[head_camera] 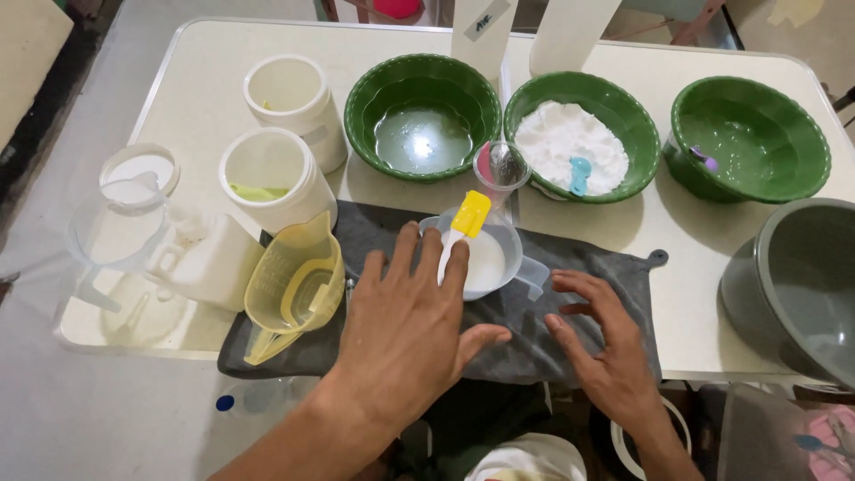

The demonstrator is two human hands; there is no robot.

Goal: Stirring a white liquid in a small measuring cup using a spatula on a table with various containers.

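A person's left hand [405,325], fingers spread wide and holding nothing, rests on a dark grey cloth [570,267] beside a clear plastic measuring cup of white liquid [485,258] with a yellow-headed silicone spatula [463,227] standing in it. The right hand [601,343] hovers open and empty just right of it. A careless nudge could likely tip the top-heavy cup, spilling the liquid across the cloth.

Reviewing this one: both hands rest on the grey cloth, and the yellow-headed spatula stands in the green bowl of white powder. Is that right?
Not quite. The head view shows the yellow-headed spatula standing in the clear measuring cup of white liquid, not the green bowl of white powder. The left hand and right hand are on the grey cloth.
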